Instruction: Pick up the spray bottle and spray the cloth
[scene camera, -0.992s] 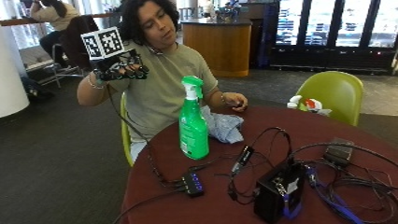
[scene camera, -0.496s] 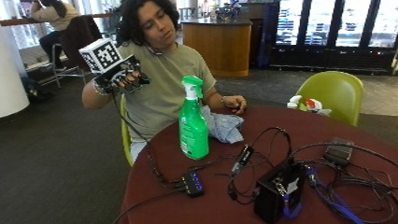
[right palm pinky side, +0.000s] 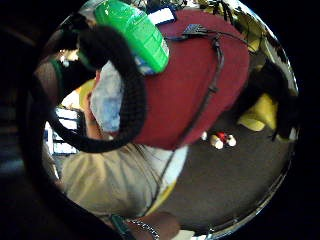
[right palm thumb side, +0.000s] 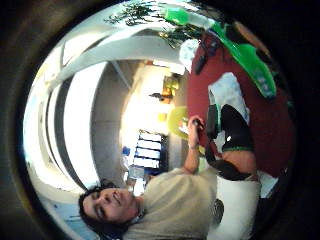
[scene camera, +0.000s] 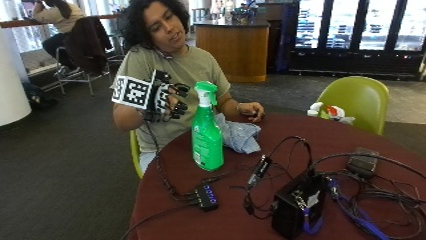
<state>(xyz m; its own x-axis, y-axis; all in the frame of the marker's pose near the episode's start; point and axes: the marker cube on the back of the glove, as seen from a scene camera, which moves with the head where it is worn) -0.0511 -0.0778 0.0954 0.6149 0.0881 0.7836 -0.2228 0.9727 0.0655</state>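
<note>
Outside view: gloved right hand (scene camera: 168, 97) hovers beside upright green plastic spray bottle (scene camera: 207, 134), fingers loosely curled, holding nothing; crumpled blue cloth (scene camera: 238, 136) lies just behind on the tabletop.

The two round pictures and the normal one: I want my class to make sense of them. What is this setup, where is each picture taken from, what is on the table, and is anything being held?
No robot here: a person sits at a round red table wearing a black glove on the right hand. The normal picture comes from a camera across the table. The two round ones come from tiny wide-angle cameras on that gloved palm, looking outward.

On the table stand a green spray bottle, upright, with a light blue cloth just behind it. A small hub, a black box and tangled cables lie nearer the camera.

The gloved hand is raised beside the bottle's trigger top, fingers loosely curled, holding nothing. The bare hand rests by the cloth.
</note>
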